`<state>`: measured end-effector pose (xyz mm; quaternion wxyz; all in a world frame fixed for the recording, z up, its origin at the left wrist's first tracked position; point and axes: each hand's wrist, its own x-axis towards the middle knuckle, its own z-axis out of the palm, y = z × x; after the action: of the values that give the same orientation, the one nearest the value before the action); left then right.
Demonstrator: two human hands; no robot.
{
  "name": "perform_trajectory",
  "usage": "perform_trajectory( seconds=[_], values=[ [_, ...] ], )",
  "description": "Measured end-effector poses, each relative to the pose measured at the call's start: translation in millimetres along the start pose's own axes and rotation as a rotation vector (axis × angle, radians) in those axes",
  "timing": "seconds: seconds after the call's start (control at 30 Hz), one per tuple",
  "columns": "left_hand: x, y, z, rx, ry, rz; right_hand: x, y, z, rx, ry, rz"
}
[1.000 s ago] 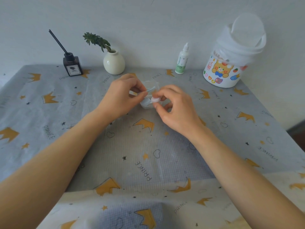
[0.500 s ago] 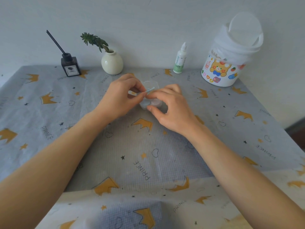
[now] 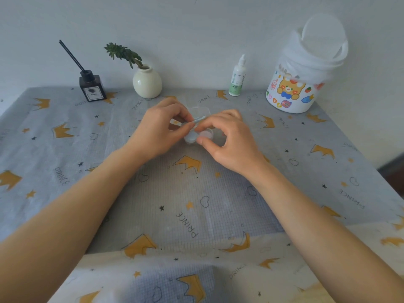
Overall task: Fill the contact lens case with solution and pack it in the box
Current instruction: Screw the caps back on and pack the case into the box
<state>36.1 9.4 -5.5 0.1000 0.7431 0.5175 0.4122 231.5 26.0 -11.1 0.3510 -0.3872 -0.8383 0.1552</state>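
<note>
Since a second ago the right hand (image 3: 227, 141) has lowered its pink cap onto the lens case (image 3: 197, 135); both wells now appear capped, blue beside pink. The right fingers (image 3: 202, 141), thumb and forefinger, are curled and pinching the case, which rests on the surface (image 3: 196, 193) just in front of the clear box (image 3: 200, 110). The left hand (image 3: 159, 130) pinches a thin blue stick, purpose unclear. The bottle (image 3: 237, 78) stands well apart, so filling is judged complete; placing the case in the box remains.
</note>
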Motion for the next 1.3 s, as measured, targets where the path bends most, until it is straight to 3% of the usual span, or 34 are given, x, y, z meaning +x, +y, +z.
perform_trajectory(
  seconds=[0.17, 0.73, 1.3],
  values=[
    [-1, -2, 1, 0.005, -0.024, 0.029, 1, 1, -3, 0.056, 0.198, 0.033],
    [0, 2, 0, 0.034, 0.015, 0.077, 8, 4, -2, 0.111, 0.259, 0.065],
    [5, 8, 4, 0.063, 0.01, 0.112, 11, 6, 2, 0.097, 0.212, 0.045]
  ],
)
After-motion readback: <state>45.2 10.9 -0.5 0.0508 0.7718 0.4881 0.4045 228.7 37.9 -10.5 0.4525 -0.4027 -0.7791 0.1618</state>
